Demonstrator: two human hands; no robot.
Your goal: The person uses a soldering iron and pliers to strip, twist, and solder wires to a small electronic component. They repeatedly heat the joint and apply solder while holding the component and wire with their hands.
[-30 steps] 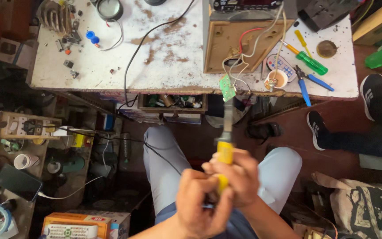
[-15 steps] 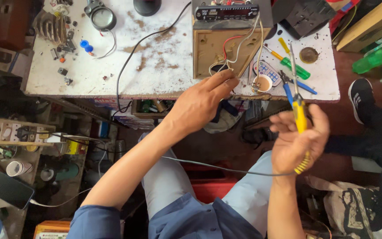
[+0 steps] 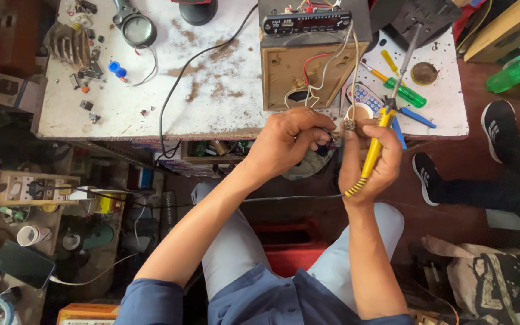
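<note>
So, head view: right hand (image 3: pixel 365 159) is closed round a yellow iron (image 3: pixel 373 150), tip up, w/ a small part (image 3: pixel 349 125) pinched at the fingertips. Left hand (image 3: pixel 287 141) is curled, fingers pinching thin wires (image 3: pixel 332 66) just beside that part, at the bench (image 3: pixel 212 114) edge. Iron looks light & stiff; grip the yellow handle only, tip likely hot. Part is tiny, wires bendy, prob easy to snap, so hold gently.
</note>
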